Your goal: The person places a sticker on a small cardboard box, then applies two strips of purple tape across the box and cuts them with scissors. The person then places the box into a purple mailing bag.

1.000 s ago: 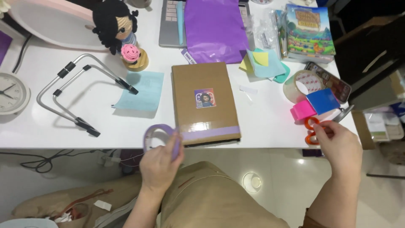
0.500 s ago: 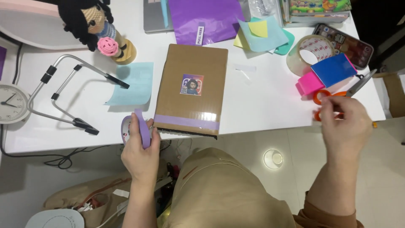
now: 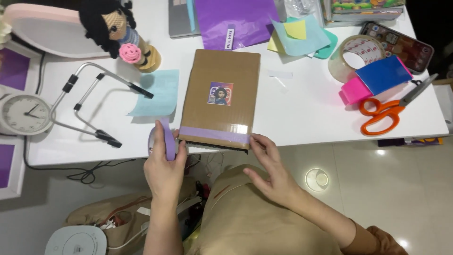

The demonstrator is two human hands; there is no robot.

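A brown cardboard parcel [image 3: 219, 99] lies on the white table [image 3: 302, 113], with a small picture sticker in its middle and a strip of purple tape [image 3: 214, 134] across its near end. My left hand [image 3: 165, 167] grips a purple tape roll [image 3: 163, 139] at the parcel's near left corner. My right hand [image 3: 269, 163] is at the parcel's near right corner, fingertips touching the end of the purple strip, holding nothing. Orange scissors [image 3: 389, 108] lie on the table at the right, apart from both hands.
A clear tape roll [image 3: 356, 56], blue and pink cards, a phone [image 3: 401, 45], purple mailer bag [image 3: 236, 19], sticky notes, a crocheted doll [image 3: 120, 33], a metal stand [image 3: 89, 101], a light blue sheet [image 3: 158, 92] and a clock [image 3: 23, 113] fill the table. Bags lie on the floor below.
My right hand has left the orange scissors on the table and come left to the parcel's near right corner. The left hand has kept the tape roll at the left corner.
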